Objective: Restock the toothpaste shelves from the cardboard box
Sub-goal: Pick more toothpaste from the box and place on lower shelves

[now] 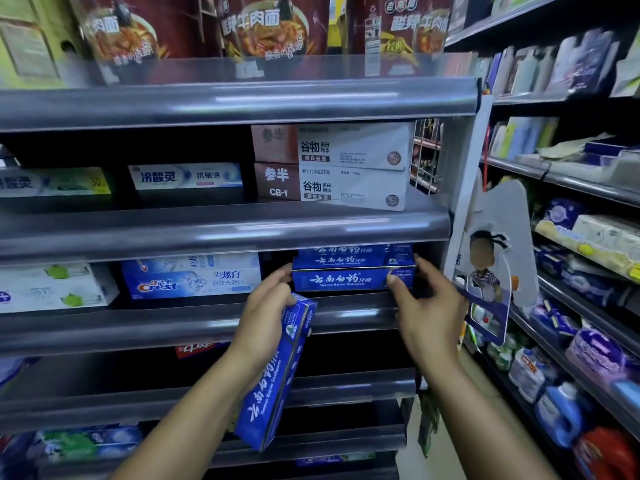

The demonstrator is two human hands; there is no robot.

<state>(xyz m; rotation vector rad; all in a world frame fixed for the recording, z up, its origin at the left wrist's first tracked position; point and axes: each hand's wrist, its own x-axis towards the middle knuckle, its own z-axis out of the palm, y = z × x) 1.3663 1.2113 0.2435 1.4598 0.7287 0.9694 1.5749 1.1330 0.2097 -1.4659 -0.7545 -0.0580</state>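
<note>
- Your left hand (266, 306) grips a blue toothpaste box (277, 382) that hangs downward, with its fingertips touching the left end of the blue stack (349, 270).
- Your right hand (429, 306) pinches the stack's right end on the shelf (166, 329), beside the Crest boxes (190, 282).

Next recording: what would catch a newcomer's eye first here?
Two hands at mid-shelf: the left hand grips a blue box hanging downward, while the right hand holds the end of the blue stack on the shelf. Red noodle packs line the top.
</note>
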